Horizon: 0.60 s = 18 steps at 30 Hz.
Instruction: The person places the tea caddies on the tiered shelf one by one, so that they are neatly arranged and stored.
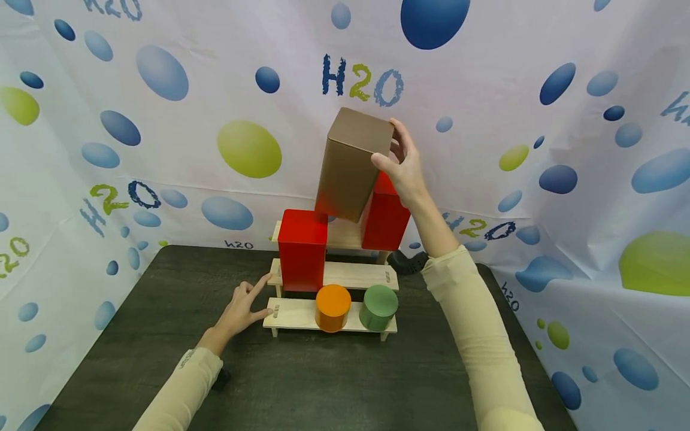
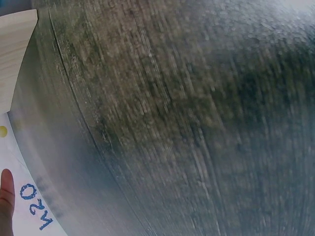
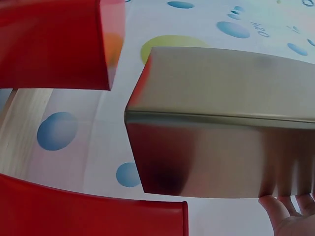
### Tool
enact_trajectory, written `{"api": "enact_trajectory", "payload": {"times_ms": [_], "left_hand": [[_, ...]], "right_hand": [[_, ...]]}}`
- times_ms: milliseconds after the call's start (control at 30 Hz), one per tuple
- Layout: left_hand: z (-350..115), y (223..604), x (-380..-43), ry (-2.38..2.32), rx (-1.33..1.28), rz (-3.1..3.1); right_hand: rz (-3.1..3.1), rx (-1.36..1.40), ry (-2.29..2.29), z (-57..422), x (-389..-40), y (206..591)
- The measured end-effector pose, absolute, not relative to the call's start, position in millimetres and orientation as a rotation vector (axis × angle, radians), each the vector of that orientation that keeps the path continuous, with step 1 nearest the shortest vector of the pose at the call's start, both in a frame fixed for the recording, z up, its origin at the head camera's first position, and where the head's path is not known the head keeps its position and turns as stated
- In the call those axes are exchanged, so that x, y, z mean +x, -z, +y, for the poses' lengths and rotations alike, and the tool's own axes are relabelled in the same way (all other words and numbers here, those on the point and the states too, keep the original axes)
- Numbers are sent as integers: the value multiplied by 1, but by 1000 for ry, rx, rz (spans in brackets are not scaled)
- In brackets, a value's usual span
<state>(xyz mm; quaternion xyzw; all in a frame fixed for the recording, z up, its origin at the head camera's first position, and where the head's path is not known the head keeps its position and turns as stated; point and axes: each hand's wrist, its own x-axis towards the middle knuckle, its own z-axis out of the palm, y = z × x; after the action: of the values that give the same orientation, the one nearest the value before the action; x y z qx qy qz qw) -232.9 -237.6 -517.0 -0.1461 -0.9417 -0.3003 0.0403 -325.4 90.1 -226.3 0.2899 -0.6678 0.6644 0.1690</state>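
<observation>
My right hand holds a tall brown metallic box in the air, thumb on one side and fingers on the other. The box tilts above the stepped wooden stand; the right wrist view shows its shiny brown side and the fingers on it. One red box stands at the left of the middle step. A second red box is on the top step at the right, partly hidden. My left hand touches the stand's left ends with index finger and thumb spread.
On the bottom step stand an orange cylinder and a green cylinder. The stand is on a dark wood-grain table. A white curtain with blue and green dots hangs behind and at both sides.
</observation>
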Motion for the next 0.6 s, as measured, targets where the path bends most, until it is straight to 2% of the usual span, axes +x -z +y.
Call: {"api": "enact_trajectory", "payload": {"times_ms": [600], "left_hand": [[-239, 518, -230, 922, -463, -2891]], "right_hand": [[-1952, 819, -1946, 80, -334, 225]]}}
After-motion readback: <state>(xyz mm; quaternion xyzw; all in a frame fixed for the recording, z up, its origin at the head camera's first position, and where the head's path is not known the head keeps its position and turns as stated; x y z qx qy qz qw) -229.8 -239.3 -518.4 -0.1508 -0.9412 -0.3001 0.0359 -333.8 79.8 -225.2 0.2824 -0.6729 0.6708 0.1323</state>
